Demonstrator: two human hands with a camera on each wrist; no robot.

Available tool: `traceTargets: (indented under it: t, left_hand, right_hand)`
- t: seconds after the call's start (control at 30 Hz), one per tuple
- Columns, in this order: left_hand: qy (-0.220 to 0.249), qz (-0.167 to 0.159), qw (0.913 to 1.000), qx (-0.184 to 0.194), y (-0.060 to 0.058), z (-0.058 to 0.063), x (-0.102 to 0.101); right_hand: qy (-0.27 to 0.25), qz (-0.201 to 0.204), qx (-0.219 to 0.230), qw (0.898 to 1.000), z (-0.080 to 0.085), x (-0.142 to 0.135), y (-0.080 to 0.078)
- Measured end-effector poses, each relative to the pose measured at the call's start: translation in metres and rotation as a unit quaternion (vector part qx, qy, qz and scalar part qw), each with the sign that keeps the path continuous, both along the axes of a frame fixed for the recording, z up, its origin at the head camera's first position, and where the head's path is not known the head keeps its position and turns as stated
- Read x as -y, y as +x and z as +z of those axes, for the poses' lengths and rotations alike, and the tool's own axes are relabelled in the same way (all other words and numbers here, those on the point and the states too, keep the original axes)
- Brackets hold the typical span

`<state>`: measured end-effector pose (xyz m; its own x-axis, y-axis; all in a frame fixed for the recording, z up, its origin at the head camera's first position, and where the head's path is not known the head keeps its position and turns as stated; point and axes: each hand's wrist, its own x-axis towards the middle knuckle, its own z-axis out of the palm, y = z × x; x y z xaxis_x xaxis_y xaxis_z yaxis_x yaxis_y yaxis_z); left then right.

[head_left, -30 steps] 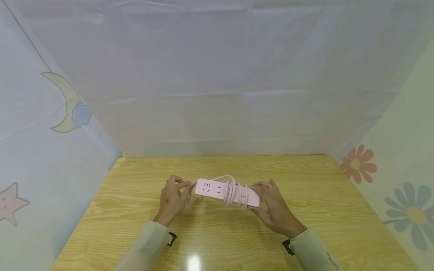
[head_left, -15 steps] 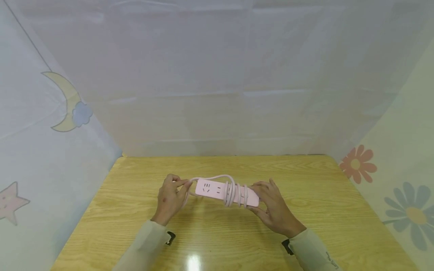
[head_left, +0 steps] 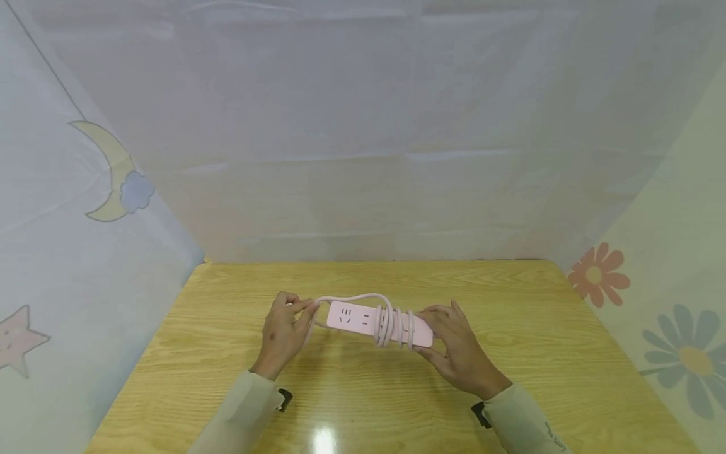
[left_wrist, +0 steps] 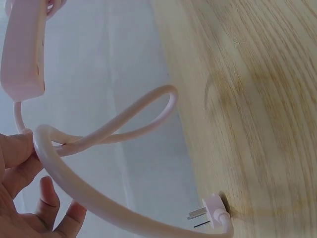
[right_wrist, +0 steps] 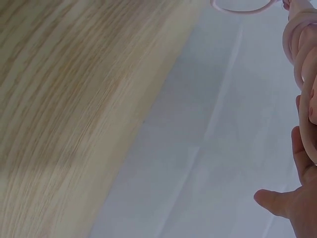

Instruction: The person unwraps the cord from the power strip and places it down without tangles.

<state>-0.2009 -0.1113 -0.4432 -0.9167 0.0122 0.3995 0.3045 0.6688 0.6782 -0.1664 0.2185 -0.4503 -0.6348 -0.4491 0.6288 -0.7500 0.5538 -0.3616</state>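
Note:
A pink power strip [head_left: 354,317] is held up over the table, slightly tilted, its socket face toward the head camera. Its pink cord [head_left: 387,325] is wound several times around the right half. My right hand [head_left: 458,350] grips the strip's right end between thumb and fingers. At the strip's left end, my left hand [head_left: 283,331] pinches the cord between thumb and forefinger. In the left wrist view the cord [left_wrist: 99,206] loops past those fingers and runs down to a plug [left_wrist: 214,210] with metal prongs, close at the wooden surface.
The wooden table [head_left: 363,403] spreads under both hands, with a light reflection near its front. A pale cloth wall [head_left: 363,157] stands behind the table's back edge. Side cloths carry a moon [head_left: 110,170] at left and flowers [head_left: 601,274] at right.
My left hand has shifted slightly left, away from the strip's end, drawing the cord out so more of it shows. The right hand and the strip have barely moved.

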Motion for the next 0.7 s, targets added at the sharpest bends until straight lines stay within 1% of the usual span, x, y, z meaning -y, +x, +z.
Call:
traceTargets:
  t: [0.33, 0.57, 0.7]
  left_hand:
    - [0.006, -0.009, 0.9999, 0.0, 0.0021, 0.0015, 0.0023]
    - [0.02, -0.031, 0.9993, -0.005, 0.0055, 0.0011, 0.0063]
    - [0.023, -0.038, 0.999, -0.004, 0.0071, 0.0011, 0.0079]
  right_hand:
    - [0.002, -0.001, -0.004, 1.0, -0.0012, -0.0002, -0.0007]
    - [0.004, -0.006, -0.003, 1.0, -0.0034, -0.0004, -0.0008]
    - [0.004, -0.008, -0.004, 1.0, -0.0036, -0.0003, -0.0007]
